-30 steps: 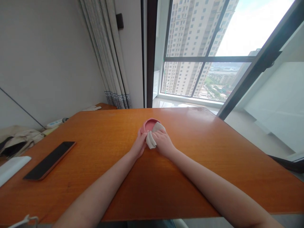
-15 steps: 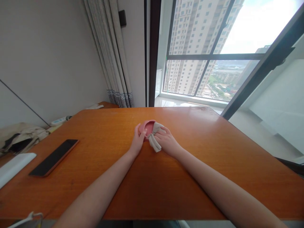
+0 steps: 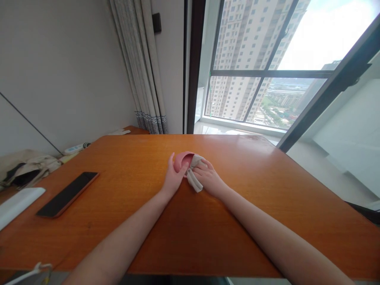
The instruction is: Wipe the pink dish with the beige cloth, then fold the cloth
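Observation:
Over the middle of the wooden table, a pink bowl is tipped so that its hollow faces me. My left hand grips its left side, with the thumb reaching over the near rim. A greyish-white cloth is bunched in my right hand, whose fingers press it against the right side of the bowl. One folded end of the cloth hangs down below the fingers. My right fingertips are partly hidden by the cloth.
A dark tablet-like slab lies on the left of the table. Beside it are a white object and a heap of beige fabric. A white cable crosses the near left edge. Beyond the table are a curtain and a window.
The bowl has turned slightly in my left hand, and the left thumb has shifted right along the rim. The cloth stays pressed to it. The view has shifted a little.

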The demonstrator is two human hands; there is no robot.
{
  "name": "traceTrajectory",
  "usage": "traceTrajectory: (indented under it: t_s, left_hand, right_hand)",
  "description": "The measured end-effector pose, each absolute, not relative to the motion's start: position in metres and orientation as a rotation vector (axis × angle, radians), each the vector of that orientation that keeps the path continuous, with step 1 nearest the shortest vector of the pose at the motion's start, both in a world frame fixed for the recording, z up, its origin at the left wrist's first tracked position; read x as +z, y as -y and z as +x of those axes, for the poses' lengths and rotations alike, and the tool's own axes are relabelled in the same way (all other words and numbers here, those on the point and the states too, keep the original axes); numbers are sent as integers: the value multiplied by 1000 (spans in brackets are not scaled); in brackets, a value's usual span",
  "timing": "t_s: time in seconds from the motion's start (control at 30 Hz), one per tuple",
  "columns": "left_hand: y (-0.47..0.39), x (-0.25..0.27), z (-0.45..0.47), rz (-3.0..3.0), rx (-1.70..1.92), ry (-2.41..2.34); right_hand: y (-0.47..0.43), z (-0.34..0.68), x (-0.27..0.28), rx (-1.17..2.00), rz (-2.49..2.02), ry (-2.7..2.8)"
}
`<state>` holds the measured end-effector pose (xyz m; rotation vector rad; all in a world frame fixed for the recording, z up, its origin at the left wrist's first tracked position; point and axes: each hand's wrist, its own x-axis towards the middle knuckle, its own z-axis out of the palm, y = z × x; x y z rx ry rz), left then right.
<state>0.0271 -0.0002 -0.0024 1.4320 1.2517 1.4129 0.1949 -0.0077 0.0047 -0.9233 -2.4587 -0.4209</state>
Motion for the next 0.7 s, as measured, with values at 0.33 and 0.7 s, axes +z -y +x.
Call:
traceTrajectory:
  t_s: [0.33, 0.7]
  left_hand:
    - [-11, -4, 21, 1484, 1383, -1247]
    - [7, -4, 36, 1439, 1494, -1210]
  right_hand:
    - [10, 185, 4, -365, -892, 2457]
    - [8, 191, 1, -445, -940, 2413]
